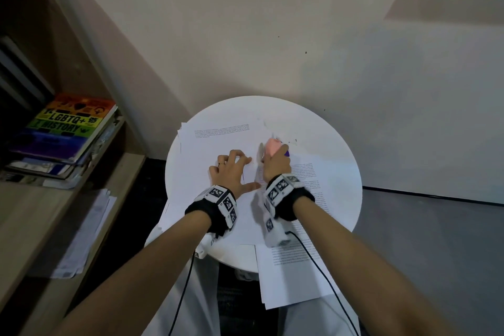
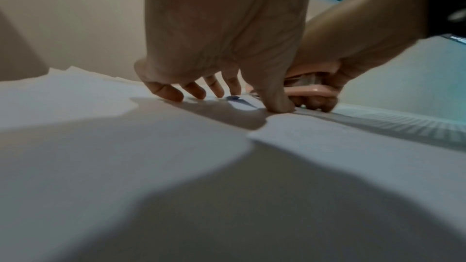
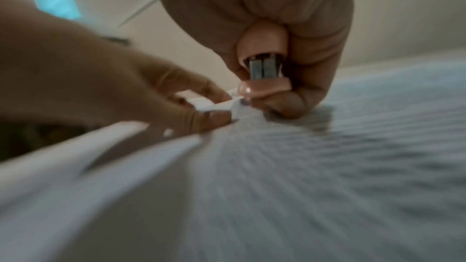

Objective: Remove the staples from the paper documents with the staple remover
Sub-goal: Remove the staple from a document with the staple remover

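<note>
White paper documents (image 1: 218, 139) lie spread on a round white table (image 1: 341, 150). My left hand (image 1: 234, 172) presses its spread fingertips (image 2: 171, 93) and thumb on the top sheet (image 2: 100, 127). Just to its right, my right hand (image 1: 275, 162) grips a pink staple remover (image 1: 272, 144). In the right wrist view the staple remover (image 3: 262, 67) shows metal jaws pointing down at a lifted paper corner (image 3: 211, 106), which sits beside the left fingers (image 3: 201, 89). The staple itself is hidden. Printed sheets (image 3: 327, 146) lie under the right hand.
A small purple object (image 1: 287, 154) lies just beyond the right hand, with dark specks (image 1: 294, 141) nearby. Sheets (image 1: 289, 281) overhang the table's near edge. A shelf at left holds books (image 1: 71, 128) and loose papers (image 1: 84, 232). A wall stands close behind the table.
</note>
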Tool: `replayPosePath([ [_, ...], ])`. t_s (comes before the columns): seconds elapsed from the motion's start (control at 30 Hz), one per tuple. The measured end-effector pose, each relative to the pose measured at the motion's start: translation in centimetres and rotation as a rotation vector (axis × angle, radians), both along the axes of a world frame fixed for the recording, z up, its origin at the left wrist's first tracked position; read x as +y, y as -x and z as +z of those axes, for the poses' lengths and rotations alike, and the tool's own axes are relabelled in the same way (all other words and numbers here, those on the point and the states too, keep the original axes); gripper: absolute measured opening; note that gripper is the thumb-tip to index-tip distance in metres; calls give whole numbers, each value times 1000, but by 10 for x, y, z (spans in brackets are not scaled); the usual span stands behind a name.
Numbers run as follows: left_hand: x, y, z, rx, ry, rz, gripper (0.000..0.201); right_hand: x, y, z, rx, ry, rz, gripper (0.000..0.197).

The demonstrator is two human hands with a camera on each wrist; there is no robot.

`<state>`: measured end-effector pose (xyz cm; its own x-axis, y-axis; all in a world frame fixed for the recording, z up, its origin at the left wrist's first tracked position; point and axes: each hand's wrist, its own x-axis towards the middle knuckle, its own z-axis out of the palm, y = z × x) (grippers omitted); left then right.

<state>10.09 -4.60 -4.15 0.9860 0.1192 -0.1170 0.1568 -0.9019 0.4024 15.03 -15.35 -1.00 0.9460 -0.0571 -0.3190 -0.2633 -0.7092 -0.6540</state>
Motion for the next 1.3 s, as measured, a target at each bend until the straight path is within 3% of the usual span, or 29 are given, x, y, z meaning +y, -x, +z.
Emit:
replayPosePath([
  [0.1,-3,-1,5,43,-68,-22,67,-20,-12,10,-15,-88,-80,52],
  [0.23,-25,0,13,53,-227,-64,58,-78,0,1,-17,19,-88,58],
  [0.33,-48,-1,10,32,-157,-243,62,-112,11,-10,13,83,-135,58],
  [0.43,-73,-3,11,170,-94,-414,70,-122,11,-14,26,115,-99,56],
  [0.5,-91,-1,12,278,-84,-398,69,-121,9,-14,19,131,-97,53],
  [0.63,-110,-2,8,340,-111,-368,100,-120,11,-17,8,154,-99,51],
  [1.07,-112,-2,7,325,-132,-389,95,-120,6,-17,-31,288,-23,45],
  [1.3,-114,-1,13,351,-127,-379,95,-105,-22,-11,-47,185,-107,44],
])
